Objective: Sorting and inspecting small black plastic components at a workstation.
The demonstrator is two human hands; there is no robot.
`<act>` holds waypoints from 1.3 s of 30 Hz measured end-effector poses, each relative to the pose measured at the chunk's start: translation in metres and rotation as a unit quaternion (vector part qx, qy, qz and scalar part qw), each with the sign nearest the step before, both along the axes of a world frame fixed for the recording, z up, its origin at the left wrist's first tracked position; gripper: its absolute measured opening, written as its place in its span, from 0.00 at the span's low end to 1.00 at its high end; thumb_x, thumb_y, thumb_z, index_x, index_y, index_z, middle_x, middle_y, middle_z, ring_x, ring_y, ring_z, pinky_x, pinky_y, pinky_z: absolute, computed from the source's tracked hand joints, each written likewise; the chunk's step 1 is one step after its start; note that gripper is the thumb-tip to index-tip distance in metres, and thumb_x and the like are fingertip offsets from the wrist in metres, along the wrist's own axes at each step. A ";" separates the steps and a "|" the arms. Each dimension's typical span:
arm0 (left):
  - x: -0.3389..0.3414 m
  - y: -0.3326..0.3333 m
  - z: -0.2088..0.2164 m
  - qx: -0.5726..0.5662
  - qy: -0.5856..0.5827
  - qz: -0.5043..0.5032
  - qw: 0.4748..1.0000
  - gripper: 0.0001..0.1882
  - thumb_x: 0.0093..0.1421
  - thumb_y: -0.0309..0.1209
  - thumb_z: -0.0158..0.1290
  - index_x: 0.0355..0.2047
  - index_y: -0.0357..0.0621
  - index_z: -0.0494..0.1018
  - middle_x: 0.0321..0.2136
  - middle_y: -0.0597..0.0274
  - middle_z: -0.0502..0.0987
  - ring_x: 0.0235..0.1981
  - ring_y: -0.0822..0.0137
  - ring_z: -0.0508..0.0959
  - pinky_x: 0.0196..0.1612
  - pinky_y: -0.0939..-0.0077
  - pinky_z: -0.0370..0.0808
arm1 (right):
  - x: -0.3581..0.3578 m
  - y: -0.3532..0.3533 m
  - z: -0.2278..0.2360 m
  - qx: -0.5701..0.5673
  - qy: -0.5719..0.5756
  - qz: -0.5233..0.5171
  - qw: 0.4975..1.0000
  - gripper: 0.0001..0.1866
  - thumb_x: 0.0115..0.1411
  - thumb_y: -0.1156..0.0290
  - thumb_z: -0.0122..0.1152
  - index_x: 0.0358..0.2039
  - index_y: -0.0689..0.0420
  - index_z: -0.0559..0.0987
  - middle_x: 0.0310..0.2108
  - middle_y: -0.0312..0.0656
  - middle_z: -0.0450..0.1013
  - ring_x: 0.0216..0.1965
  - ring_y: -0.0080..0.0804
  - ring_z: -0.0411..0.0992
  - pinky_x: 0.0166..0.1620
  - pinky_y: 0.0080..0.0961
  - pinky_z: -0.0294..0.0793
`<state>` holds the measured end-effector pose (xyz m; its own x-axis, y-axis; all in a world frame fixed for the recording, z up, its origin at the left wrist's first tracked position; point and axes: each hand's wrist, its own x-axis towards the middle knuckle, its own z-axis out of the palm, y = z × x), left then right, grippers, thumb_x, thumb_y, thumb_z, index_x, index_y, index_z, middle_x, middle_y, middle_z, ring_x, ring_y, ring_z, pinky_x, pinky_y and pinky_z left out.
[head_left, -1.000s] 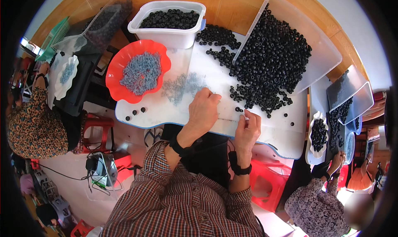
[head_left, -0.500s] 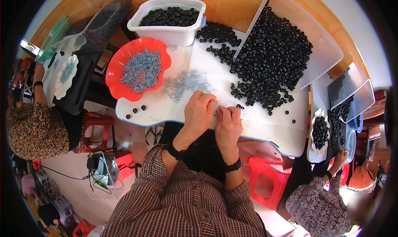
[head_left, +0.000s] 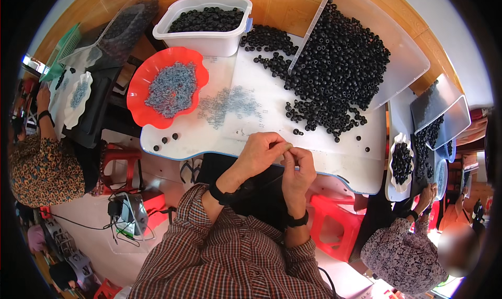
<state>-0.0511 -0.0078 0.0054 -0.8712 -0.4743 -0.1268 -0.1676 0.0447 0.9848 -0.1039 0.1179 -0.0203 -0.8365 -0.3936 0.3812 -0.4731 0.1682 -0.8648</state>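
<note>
Head view: at the centre of the frame, the left hand [head_left: 260,153] and right hand [head_left: 299,171] meet at their fingertips over the near edge of the white worktop [head_left: 334,160]. On both hands the thumb and fingers are bent toward a pinch; whatever may lie between them is too small and covered, so I cannot tell whether they are fully closed on anything.

Much looks left to handle. A large heap of black rings [head_left: 340,58] spills from a tipped clear tub [head_left: 405,53] at the upper right, and a white tub [head_left: 204,43] at the upper middle is well stocked with similar rings. Small clear parts [head_left: 171,90] lie in a red scalloped bowl [head_left: 138,90] at the left of centre, with a loose scatter of clear parts [head_left: 230,105] on the worktop beside it. As for what is done, three stray rings [head_left: 164,140] sit apart at the worktop's left end, but whether they are finished, or just strays, cannot be told. No clearly finished batch shows near the hands, so I would judge the work far from over.

No brand, label or writing can be read on the tubs, bowl or worktop
</note>
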 end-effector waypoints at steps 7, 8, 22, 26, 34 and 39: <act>-0.006 0.008 -0.004 0.078 -0.001 -0.013 0.997 0.10 0.62 0.32 0.57 0.34 0.35 0.78 0.22 0.68 0.76 0.23 0.82 0.72 0.25 0.86 0.71 | -0.008 0.009 0.007 0.014 -0.024 0.005 1.000 0.06 0.55 0.82 0.64 0.33 0.62 0.76 0.31 0.41 0.74 0.25 0.25 0.72 0.27 0.21 0.72; -0.007 0.009 -0.005 0.078 -0.001 -0.014 0.997 0.10 0.62 0.32 0.57 0.34 0.35 0.78 0.22 0.68 0.76 0.23 0.82 0.72 0.25 0.86 0.71 | -0.009 0.010 0.008 0.014 -0.031 0.007 0.999 0.06 0.55 0.82 0.64 0.34 0.62 0.77 0.31 0.41 0.74 0.25 0.25 0.72 0.27 0.21 0.72; -0.016 0.009 -0.002 0.214 0.015 -0.064 0.975 0.13 0.65 0.35 0.54 0.35 0.34 0.77 0.20 0.69 0.73 0.20 0.83 0.70 0.21 0.89 0.67 | -0.020 0.020 0.003 -0.092 -0.213 0.058 0.971 0.05 0.62 0.80 0.57 0.39 0.64 0.77 0.33 0.37 0.74 0.26 0.17 0.70 0.29 0.13 0.71; -0.026 0.010 -0.003 0.137 -0.049 -0.051 0.988 0.11 0.64 0.32 0.54 0.36 0.34 0.77 0.20 0.63 0.75 0.20 0.76 0.73 0.23 0.83 0.69 | -0.021 0.019 0.004 -0.111 -0.215 0.031 0.970 0.05 0.62 0.80 0.57 0.39 0.63 0.76 0.31 0.35 0.73 0.25 0.16 0.69 0.30 0.13 0.70; -0.048 0.015 -0.014 -0.354 -0.013 0.048 0.934 0.09 0.58 0.25 0.53 0.39 0.44 0.78 0.31 0.55 0.72 0.30 0.53 0.77 0.31 0.61 0.74 | -0.021 0.021 0.001 -0.103 -0.222 -0.011 0.970 0.04 0.62 0.78 0.58 0.38 0.63 0.76 0.29 0.33 0.71 0.24 0.15 0.68 0.28 0.13 0.68; -0.046 0.016 -0.016 -0.382 -0.011 0.012 0.924 0.10 0.52 0.24 0.53 0.37 0.41 0.76 0.33 0.55 0.69 0.34 0.54 0.76 0.32 0.61 0.75 | -0.022 0.020 0.000 -0.095 -0.205 -0.015 0.974 0.04 0.62 0.78 0.58 0.38 0.62 0.76 0.28 0.33 0.71 0.24 0.15 0.68 0.27 0.12 0.67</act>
